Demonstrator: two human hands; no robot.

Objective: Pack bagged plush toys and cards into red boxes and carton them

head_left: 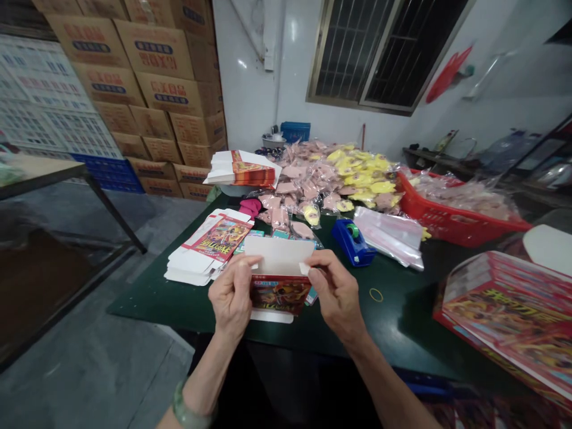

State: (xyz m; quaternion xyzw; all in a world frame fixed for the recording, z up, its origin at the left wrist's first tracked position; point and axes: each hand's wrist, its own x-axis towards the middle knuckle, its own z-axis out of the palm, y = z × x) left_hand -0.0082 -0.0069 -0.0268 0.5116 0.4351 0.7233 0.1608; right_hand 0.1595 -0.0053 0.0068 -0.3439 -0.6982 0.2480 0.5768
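The left hand (232,296) and right hand (337,295) held a printed carton (280,296) by its white flap; flat blanks (210,250) lay at eleven o'clock, print illegible.

Pale green jade bangle (188,405), left wrist (197,386)

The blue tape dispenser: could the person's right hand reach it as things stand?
Probably yes: the right hand sits close to the blue tape dispenser, with only green tabletop between them, though it would first release the printed carton.
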